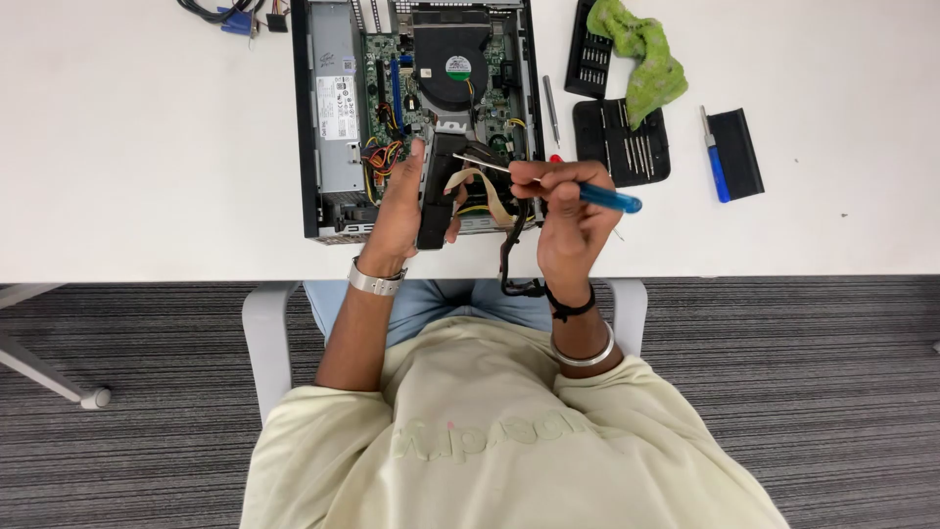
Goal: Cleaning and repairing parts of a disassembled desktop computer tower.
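Note:
An open small desktop computer case (311,118) lies on the white table (147,147), showing its green board and a black fan (450,61). My left hand (399,208) grips a black drive-like block (436,201) lifted on edge at the case's near end; a beige ribbon cable (485,191) runs from it. My right hand (566,220) holds a blue-handled screwdriver (607,198), whose metal shaft points left and reaches the top of the black block.
Two black screwdriver-bit trays (627,147) lie right of the case, with a green cloth (641,59) over them. A second blue screwdriver (715,162) and a black lid (739,152) sit farther right. Loose cables (230,15) lie at the table's far left. Table edge runs just under my hands.

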